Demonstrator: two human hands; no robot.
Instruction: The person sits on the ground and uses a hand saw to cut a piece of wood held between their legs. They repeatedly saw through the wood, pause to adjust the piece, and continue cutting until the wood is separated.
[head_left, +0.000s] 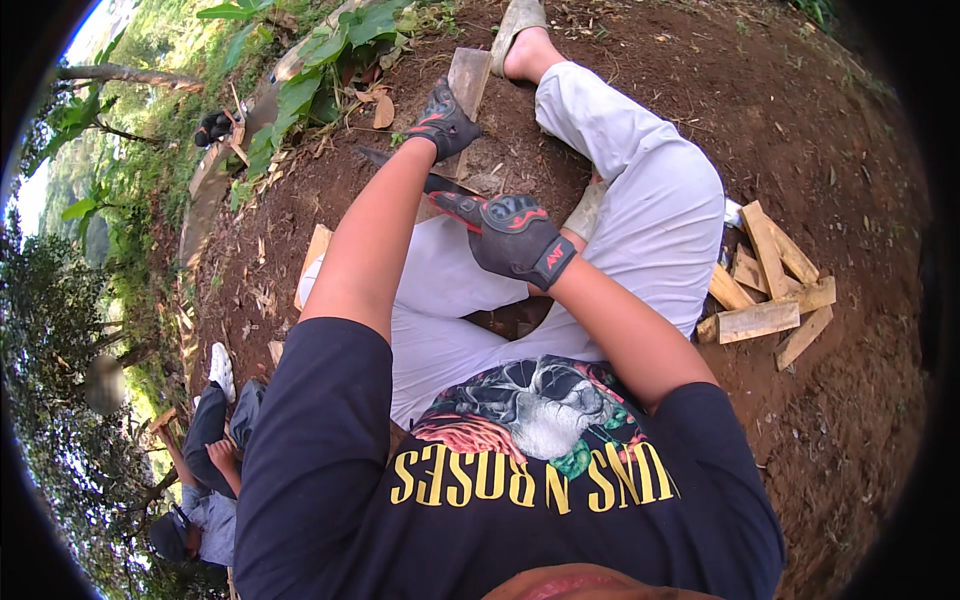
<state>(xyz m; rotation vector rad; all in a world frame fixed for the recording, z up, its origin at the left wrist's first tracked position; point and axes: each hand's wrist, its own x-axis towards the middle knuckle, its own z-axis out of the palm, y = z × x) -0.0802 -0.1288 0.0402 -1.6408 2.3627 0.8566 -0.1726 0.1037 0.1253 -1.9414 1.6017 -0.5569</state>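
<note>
Up ahead, a flat wooden board stands on the brown soil, leaning slightly. My left hand, in a black glove with red trim, is closed on the board's edge. Closer in, my right hand, in a matching glove, is closed around the handle end of a long dark knife. The blade runs leftward past the board's lower part and behind my left forearm, so its middle is hidden. My legs in pale trousers are bent on either side of the work.
On the right, several short wood pieces lie piled on the soil. Broad-leaved plants and a raised edge border the far left. Another person sits at the lower left. Another wood piece lies beside my left leg.
</note>
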